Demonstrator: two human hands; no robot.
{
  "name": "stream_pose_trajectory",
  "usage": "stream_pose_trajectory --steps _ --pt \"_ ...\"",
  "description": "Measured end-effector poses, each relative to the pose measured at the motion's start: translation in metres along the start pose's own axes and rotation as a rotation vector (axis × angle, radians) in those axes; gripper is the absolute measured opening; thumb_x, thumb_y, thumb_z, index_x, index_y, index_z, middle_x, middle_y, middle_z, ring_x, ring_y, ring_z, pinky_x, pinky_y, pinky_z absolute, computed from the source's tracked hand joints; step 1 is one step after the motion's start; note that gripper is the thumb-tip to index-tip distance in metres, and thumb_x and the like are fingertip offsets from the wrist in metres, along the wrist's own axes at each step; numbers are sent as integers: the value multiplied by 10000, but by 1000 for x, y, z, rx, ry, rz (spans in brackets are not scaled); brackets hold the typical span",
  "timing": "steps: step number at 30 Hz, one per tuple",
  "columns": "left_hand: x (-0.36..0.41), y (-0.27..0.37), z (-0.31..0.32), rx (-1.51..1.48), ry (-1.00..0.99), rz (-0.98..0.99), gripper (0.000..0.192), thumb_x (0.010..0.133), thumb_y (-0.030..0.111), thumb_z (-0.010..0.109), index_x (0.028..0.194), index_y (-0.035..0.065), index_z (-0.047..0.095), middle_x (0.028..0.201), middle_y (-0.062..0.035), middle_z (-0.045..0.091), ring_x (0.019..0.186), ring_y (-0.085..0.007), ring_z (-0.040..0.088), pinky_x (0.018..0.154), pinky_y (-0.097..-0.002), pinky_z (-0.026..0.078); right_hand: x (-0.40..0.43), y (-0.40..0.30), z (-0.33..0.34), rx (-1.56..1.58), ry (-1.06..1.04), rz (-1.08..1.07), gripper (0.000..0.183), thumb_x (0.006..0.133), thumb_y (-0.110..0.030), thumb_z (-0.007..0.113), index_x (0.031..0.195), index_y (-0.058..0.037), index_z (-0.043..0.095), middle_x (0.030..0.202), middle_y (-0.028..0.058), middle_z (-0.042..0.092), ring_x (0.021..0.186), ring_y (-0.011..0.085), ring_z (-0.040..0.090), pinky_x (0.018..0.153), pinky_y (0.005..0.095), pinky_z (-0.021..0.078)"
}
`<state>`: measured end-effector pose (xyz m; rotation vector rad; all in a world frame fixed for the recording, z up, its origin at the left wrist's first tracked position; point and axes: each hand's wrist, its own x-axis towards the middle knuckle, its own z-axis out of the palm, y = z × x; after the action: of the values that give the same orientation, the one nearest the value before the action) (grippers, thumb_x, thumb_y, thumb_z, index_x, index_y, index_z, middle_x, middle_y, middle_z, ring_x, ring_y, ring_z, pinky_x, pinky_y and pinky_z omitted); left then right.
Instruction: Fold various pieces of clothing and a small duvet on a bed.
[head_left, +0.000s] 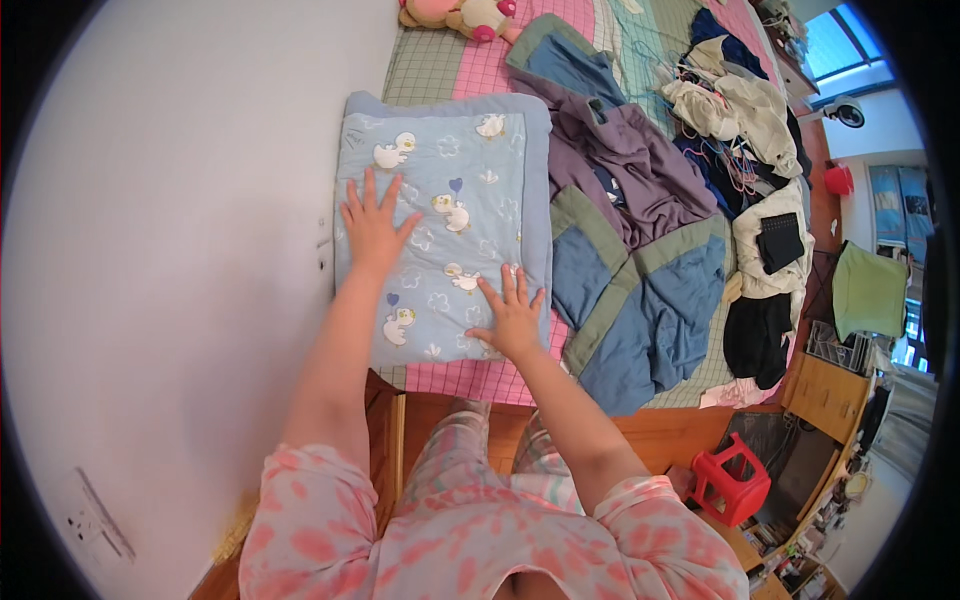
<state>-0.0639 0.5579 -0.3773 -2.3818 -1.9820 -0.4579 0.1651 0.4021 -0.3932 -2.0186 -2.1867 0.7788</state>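
Observation:
A folded light-blue quilt (420, 274) printed with white ducks and clouds lies flat on the bed beside the wall. Both my hands rest on it, palms down. Fingers spread, my left hand (375, 229) presses near the quilt's left side, above its middle. My right hand (514, 311) lies lower, close to the quilt's right border, its fingers also apart. Neither hand holds anything. Right of the quilt, a rumpled blanket (637, 322) in blue, green and purple spreads over the checked bed sheet (465, 379).
The white wall (165, 225) runs close along the left. Plush toys (457, 16) sit at the bed's far end. Clothes (765, 142) and tangled hangers (731, 161) are heaped on the right. A red plastic stool (731, 480) stands on the floor at lower right.

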Motion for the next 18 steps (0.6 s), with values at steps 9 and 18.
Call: stream_pose_trajectory --steps 9,18 --pt "26 -10 42 101 -56 -5 728 827 611 621 1464 316 428 1595 -124 213 1440 -478 129 1107 -676 155 136 -2 -36 -4 506 -174 767 752 -549 721 1427 -272 483 1571 177 244 1443 429 194 1082 712 163" --pt "57 -13 59 117 -256 -10 707 839 624 605 1456 318 443 1590 -133 240 1432 -491 164 1105 -677 161 224 34 -44 -98 167 9 926 685 -695 700 1475 -306 410 1616 140 157 1480 411 104 1100 709 128"
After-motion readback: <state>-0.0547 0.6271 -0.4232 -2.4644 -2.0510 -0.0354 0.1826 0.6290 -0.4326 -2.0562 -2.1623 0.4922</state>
